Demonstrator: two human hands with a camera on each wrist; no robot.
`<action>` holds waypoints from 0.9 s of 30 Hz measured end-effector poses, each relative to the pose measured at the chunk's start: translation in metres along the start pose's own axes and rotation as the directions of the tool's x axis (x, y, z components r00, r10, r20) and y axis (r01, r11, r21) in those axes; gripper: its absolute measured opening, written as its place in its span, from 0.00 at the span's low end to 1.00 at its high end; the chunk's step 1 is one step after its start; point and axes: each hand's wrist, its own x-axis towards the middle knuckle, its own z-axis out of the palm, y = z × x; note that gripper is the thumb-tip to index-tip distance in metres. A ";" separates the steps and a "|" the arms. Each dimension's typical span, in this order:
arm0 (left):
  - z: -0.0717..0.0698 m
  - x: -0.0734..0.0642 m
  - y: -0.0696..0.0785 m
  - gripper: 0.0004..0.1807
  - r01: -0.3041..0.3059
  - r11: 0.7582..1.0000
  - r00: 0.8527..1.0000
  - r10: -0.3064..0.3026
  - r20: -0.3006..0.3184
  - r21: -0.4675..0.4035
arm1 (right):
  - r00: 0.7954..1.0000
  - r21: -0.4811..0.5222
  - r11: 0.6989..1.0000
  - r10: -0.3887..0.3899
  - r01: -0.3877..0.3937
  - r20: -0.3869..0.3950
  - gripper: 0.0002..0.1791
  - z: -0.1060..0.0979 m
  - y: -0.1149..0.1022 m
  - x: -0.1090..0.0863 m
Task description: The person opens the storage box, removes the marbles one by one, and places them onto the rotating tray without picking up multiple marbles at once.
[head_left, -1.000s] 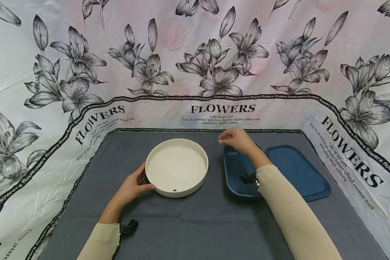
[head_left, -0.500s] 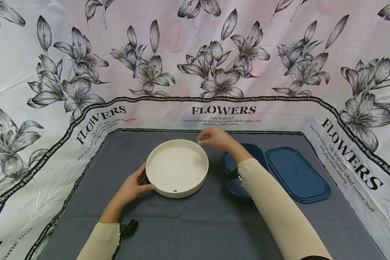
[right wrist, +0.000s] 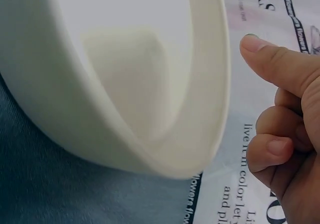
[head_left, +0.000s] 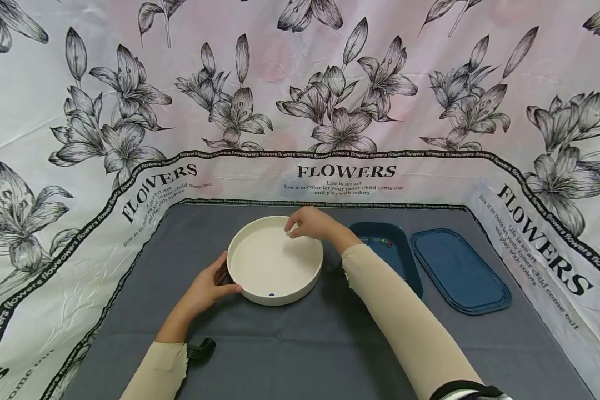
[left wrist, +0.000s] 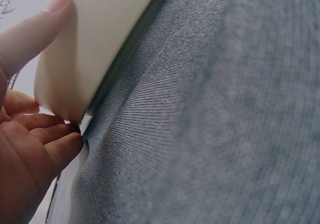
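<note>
A round cream dish [head_left: 275,261] with a low wall stands on the grey cloth. My left hand [head_left: 205,291] holds its left side: in the left wrist view the thumb [left wrist: 37,34] lies on the outer wall and the fingertips touch the lower edge. Over the far right part of the dish, my right hand [head_left: 310,223] pinches a small green bead [head_left: 288,233] between thumb and forefinger. The bead is mostly hidden in the right wrist view. A tiny blue bead [head_left: 272,294] lies inside the dish by the near wall.
Right of the dish stands a blue container [head_left: 414,266], partly covered by the right forearm, with several small coloured beads [head_left: 387,243] in it. Its flat blue lid [head_left: 462,272] lies farther right. Flower-printed cloth [head_left: 350,178] rises behind the table.
My right hand has moved left from above the blue container to over the cream dish, carrying the green bead. More of the container now shows. My left hand has stayed on the dish.
</note>
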 end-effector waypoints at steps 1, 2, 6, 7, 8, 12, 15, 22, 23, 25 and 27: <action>0.000 0.000 0.000 0.63 0.004 1.000 1.000 -0.004 -0.002 0.001 | 1.000 -0.003 1.000 -0.002 0.002 0.009 0.13 0.002 0.000 0.002; -0.001 -0.001 0.000 0.63 0.006 1.000 1.000 -0.006 -0.003 0.001 | 1.000 -0.009 1.000 -0.007 0.007 0.012 0.14 0.004 0.000 0.005; -0.002 -0.002 0.001 0.63 0.014 1.000 1.000 -0.014 -0.014 0.010 | 0.999 -0.020 1.000 -0.023 0.023 0.023 0.13 0.012 -0.001 0.015; -0.002 -0.002 0.001 0.63 0.015 1.000 1.000 -0.015 -0.014 0.010 | 0.999 -0.021 1.000 -0.022 0.022 0.026 0.13 0.014 -0.001 0.016; -0.002 -0.001 0.001 0.63 0.014 1.000 1.000 -0.013 -0.012 0.011 | 0.999 -0.022 1.000 -0.017 0.018 0.030 0.12 0.016 -0.001 0.018; -0.001 -0.001 0.001 0.63 0.013 1.000 1.000 -0.013 -0.002 0.011 | 0.999 -0.017 1.000 0.012 -0.011 0.051 0.12 0.023 -0.001 0.024; -0.001 -0.001 -0.001 0.63 0.011 1.000 1.000 -0.011 -0.003 0.011 | 0.998 -0.018 1.000 0.009 -0.008 0.064 0.12 0.028 -0.001 0.028; -0.001 -0.001 -0.001 0.64 0.021 1.000 1.000 -0.021 -0.003 0.000 | 0.998 -0.021 1.000 -0.006 0.007 0.065 0.13 0.034 -0.004 0.033; -0.001 -0.001 -0.001 0.64 0.021 1.000 1.000 -0.021 0.000 0.001 | 0.998 -0.021 1.000 -0.006 0.007 0.066 0.14 0.034 -0.004 0.033; -0.001 -0.001 -0.001 0.65 0.021 1.000 1.000 -0.021 0.001 0.002 | 0.998 -0.030 1.000 -0.007 0.009 0.063 0.14 0.033 -0.003 0.031; -0.001 0.000 0.000 0.65 0.025 1.000 1.000 -0.025 -0.002 0.003 | 0.998 -0.043 0.999 -0.010 0.013 0.055 0.14 0.029 -0.003 0.027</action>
